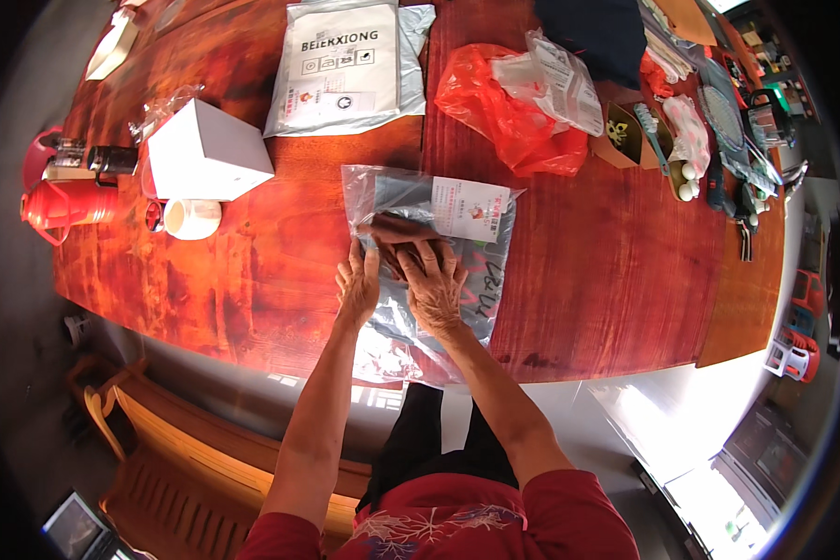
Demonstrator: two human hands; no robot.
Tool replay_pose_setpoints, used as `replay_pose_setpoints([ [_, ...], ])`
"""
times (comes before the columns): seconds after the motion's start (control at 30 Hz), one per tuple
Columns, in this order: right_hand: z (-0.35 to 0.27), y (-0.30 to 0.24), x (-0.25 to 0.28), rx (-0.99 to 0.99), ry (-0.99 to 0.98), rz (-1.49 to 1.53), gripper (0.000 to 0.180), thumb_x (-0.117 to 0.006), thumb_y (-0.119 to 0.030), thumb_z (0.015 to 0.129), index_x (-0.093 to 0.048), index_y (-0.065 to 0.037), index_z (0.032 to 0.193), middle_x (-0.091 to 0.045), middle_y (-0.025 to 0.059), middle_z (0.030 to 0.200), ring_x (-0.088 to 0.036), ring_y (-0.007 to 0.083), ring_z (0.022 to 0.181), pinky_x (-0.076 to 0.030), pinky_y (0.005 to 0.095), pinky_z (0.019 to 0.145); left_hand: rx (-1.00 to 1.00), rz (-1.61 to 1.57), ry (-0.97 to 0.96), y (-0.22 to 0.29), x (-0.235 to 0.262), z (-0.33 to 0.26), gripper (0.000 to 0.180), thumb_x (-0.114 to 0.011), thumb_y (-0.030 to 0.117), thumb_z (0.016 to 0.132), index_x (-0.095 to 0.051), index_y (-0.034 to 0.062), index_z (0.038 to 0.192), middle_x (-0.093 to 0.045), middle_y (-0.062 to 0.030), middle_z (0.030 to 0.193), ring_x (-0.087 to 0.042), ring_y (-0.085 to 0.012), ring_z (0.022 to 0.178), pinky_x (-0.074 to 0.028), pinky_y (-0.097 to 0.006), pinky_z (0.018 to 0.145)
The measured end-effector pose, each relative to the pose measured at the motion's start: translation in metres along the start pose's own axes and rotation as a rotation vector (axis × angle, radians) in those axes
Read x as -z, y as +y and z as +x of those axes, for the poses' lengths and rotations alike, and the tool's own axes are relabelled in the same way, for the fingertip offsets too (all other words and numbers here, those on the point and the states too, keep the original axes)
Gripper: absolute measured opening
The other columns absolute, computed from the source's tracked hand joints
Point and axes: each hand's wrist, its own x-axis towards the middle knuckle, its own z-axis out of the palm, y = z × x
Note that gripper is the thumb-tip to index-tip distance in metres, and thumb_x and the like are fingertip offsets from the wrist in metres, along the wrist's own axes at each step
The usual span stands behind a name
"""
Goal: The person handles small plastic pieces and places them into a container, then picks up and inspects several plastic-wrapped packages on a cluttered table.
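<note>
A clear plastic bag (pixel 504 271) with grey contents and a white label lies flat near the table's front edge. On top of it rests a dark brown folded thing (pixel 397 228), slightly blurred; its kind I cannot make out. My right hand (pixel 434 287) lies over this brown thing, fingers bent down onto it. My left hand (pixel 357 285) is at the bag's left side, its fingers stretched forward and apart, the tips close to the brown thing's left end. My hands cover part of the brown thing.
Ahead lies a white-and-grey packaged bag (pixel 345 65). To the left stand a white box (pixel 205 149), a white cup (pixel 193 219) and a red flask (pixel 70 205). A red plastic bag (pixel 495 103), a small cardboard box (pixel 625 140) and assorted items are at the right. A wooden bench (pixel 182 448) stands below.
</note>
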Motion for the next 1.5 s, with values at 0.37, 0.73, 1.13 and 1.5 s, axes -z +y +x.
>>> replay_pose_setpoints([
  [0.37, -0.155, 0.061, 0.047, 0.573, -0.558, 0.188, 0.008, -0.062, -0.018, 0.071, -0.062, -0.018, 0.079, -0.050, -0.0028, 0.099, -0.047, 0.0205, 0.104, -0.042, 0.0416, 0.075, 0.079, 0.275, 0.135, 0.027, -0.013, -0.005, 0.107, -0.051, 0.079, 0.065, -0.010, 0.0183, 0.143, -0.032, -0.0173, 0.131, -0.029, -0.0376, 0.124, -0.029, -0.058, 0.094],
  [0.73, -0.030, 0.120, 0.065, -0.137, 0.029, 0.885, 0.029, -0.062, 0.000, 0.072, -0.062, -0.011, 0.099, -0.053, 0.0104, 0.110, -0.051, 0.0317, 0.100, -0.045, 0.0409, 0.079, -0.033, 0.405, 0.379, 0.023, -0.031, -0.003, 0.096, -0.056, 0.072, 0.069, -0.024, 0.0140, 0.139, -0.042, -0.0161, 0.123, -0.038, -0.0357, 0.116, -0.036, -0.056, 0.087],
  [1.13, -0.159, 0.101, 0.085, 0.567, -0.753, 0.096, 0.011, -0.064, -0.016, 0.074, -0.065, -0.015, 0.085, -0.055, 0.0017, 0.097, -0.052, 0.0205, 0.098, -0.041, 0.0408, 0.070, 0.047, 0.359, 0.325, 0.027, -0.025, -0.003, 0.097, -0.057, 0.071, 0.068, -0.024, 0.0154, 0.140, -0.040, -0.0166, 0.128, -0.037, -0.0369, 0.120, -0.034, -0.058, 0.091],
  [1.5, 0.008, 0.027, 0.031, 0.069, 0.079, 0.547, 0.029, -0.062, -0.003, 0.075, -0.061, -0.011, 0.102, -0.054, 0.0100, 0.107, -0.053, 0.0269, 0.087, -0.046, 0.0353, 0.070, -0.141, 0.018, 0.051, 0.059, 0.035, 0.034, 0.099, -0.064, 0.068, 0.066, -0.031, 0.0057, 0.135, -0.040, -0.0200, 0.128, -0.042, -0.0399, 0.118, -0.037, -0.048, 0.095],
])
